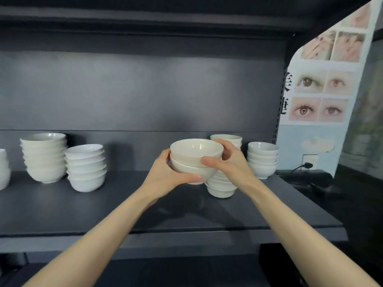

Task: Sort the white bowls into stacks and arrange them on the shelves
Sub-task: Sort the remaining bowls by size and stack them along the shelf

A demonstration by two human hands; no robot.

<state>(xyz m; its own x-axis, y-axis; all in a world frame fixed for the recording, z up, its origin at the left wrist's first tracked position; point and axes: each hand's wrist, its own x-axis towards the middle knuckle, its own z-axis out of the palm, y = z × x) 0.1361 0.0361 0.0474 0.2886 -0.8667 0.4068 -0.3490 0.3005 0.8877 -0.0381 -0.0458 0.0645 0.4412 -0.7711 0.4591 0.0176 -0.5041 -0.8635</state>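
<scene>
Both hands were up at the dark shelf, grasping a nested pair of white bowls btwn them, approx frame centre. The left hand gripped the pair from its 9 o'clock side, fingers curled round the far wall & thumb lying along the lower bowl's front near the foot. The right hand gripped from 3 o'clock, thumb pressed across the front where the two bowls met, fingers wrapped round the back. The pair sat upright, held clear above the shelf board w/ a faint shadow under it.

Right behind the pair, toward 4 o'clock, stood the middle stack, partly hidden by the right hand. Its top rim showed above the fingers & its lowest bowls below the wrist. Whether the pair touched it couldn't be told. Just beside it, at 3 o'clock, stood the right stack, shorter, near the shelf's end.

Well apart at 9 o'clock stood the leaning stack, its bowls a bit askew. The tall stack stood just beside that, further out. At the frame's 9 o'clock edge an edge stack was cut off.

An upper shelf ran across at 12 o'clock. A poster w/ eye photos hung at 2 o'clock. Below it was a wall outlet w/ a black plug in it.
</scene>
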